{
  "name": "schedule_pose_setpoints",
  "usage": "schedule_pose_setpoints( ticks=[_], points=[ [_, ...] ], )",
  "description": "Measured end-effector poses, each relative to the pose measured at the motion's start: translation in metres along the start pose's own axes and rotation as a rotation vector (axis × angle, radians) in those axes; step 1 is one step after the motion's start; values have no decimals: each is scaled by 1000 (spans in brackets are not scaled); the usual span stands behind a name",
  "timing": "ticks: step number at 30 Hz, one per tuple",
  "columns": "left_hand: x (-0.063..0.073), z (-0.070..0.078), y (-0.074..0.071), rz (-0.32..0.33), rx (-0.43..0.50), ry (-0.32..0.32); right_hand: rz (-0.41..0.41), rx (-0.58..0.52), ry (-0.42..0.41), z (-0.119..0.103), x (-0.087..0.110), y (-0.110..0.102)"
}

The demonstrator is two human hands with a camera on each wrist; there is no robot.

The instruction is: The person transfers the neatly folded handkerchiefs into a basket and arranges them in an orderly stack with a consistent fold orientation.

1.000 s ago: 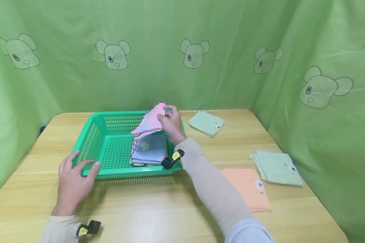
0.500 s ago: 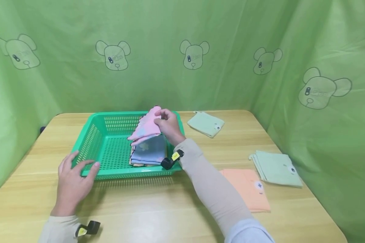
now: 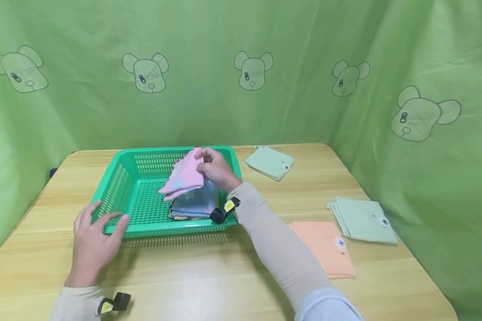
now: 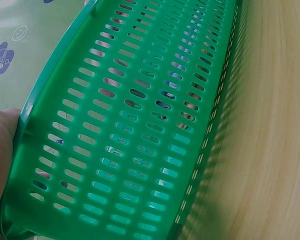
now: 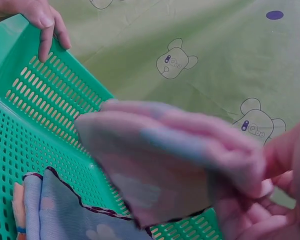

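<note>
My right hand (image 3: 217,169) pinches a folded pink hand towel (image 3: 184,174) between thumb and fingers. Pale blue patches and a dark stitched edge mark this towel, which hangs tilted inside the green plastic basket (image 3: 168,229). Partly beneath it lies a folded blue towel (image 3: 197,205), with a strip of orange cloth (image 5: 19,210) showing at its side in the right wrist view. At the basket's near left corner, my left hand (image 3: 94,245) holds the rim. Its fingers (image 5: 46,42) hook over the edge in the right wrist view. Motion blurs the pink towel there.
To the right on the wooden table (image 3: 176,276) lie a pale green folded towel (image 3: 270,162) at the back, another green towel (image 3: 363,220) and an orange towel (image 3: 325,249), partly behind my right forearm. A green curtain (image 3: 201,111) surrounds the table.
My right hand has carried the pink towel left and downward, lower into the basket in front of the blue towel. The left hand has stayed at the corner.
</note>
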State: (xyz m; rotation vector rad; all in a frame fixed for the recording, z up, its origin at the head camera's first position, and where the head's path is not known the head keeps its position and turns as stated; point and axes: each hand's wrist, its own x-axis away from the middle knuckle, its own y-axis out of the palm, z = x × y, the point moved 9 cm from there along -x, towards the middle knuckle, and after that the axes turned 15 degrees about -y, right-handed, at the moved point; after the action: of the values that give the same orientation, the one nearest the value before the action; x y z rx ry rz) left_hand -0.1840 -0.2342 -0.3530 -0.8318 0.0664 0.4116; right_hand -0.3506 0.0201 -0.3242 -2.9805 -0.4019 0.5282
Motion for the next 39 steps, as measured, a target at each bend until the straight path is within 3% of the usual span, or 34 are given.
schedule_pose_setpoints(
  ticks=[4, 9, 18, 26, 39],
  points=[
    [0, 0, 0, 0, 0, 0, -84, 44, 58, 7, 2, 4],
    [0, 0, 0, 2, 3, -1, -136, 8, 112, 14, 4, 9],
    [0, 0, 1, 0, 6, 3, -195, 188, 291, 33, 13, 6],
    [0, -1, 0, 9, 7, 9, -203, 288, 350, 36, 17, 2],
    [-1, 0, 0, 13, 10, 16, -226, 341, 391, 39, 18, 0]
  ],
)
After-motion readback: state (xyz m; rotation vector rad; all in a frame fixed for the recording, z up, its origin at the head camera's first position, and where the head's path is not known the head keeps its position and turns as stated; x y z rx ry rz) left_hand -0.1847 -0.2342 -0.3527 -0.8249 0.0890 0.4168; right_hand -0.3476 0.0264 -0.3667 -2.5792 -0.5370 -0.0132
